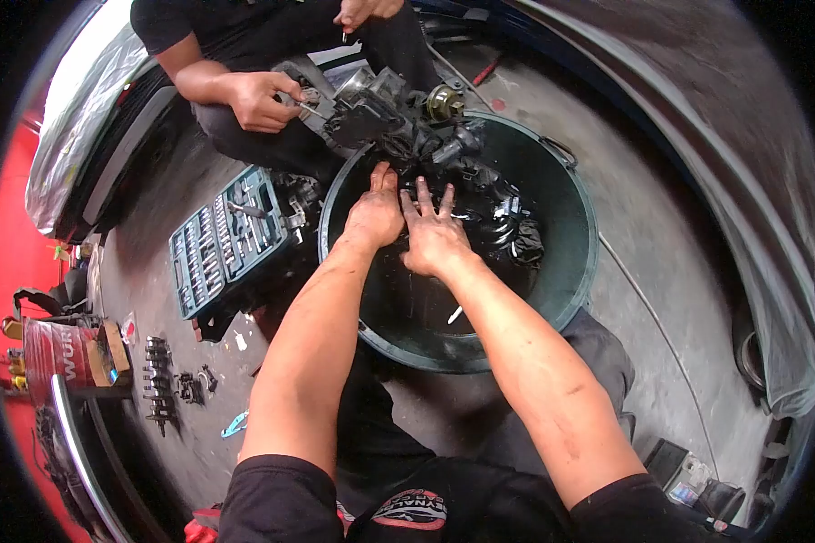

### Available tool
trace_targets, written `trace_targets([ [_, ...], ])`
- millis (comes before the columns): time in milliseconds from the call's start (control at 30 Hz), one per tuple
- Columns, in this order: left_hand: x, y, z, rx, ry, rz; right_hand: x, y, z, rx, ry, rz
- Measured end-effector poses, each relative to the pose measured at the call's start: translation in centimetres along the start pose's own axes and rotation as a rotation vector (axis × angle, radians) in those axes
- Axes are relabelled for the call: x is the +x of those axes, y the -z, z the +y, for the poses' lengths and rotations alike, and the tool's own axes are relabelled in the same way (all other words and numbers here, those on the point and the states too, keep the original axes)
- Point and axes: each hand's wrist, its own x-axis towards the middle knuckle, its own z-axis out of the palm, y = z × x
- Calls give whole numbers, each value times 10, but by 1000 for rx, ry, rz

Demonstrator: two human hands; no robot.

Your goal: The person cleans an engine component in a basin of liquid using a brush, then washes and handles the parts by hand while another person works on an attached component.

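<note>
Both my hands reach over a large dark green round tub (552, 326). My left hand (375, 215) has its fingers stretched up against the lower side of a greasy engine assembly (371, 113), which rests over the tub's far rim. Just right of it, my right hand (435, 237) is open with fingers spread, close below the same assembly; whether the fingertips touch it I cannot tell. Neither hand visibly grips anything. Dark, wet-looking parts (512, 226) lie in the tub to the right of my right hand. A small white item (455, 315) shows lower in the tub.
Across the tub, a co-worker's hand (264, 101) holds a thin metal tool against the assembly. A socket set case (229, 237) lies open at left. A crankshaft-like part (158, 385) stands on the floor. A hose (656, 339) runs along the floor at right.
</note>
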Motion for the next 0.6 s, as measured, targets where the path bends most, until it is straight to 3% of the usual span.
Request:
trace_targets([
  [600,-1,-2,-3,-48,-1,18,5,-5,-1,-102,10,2],
])
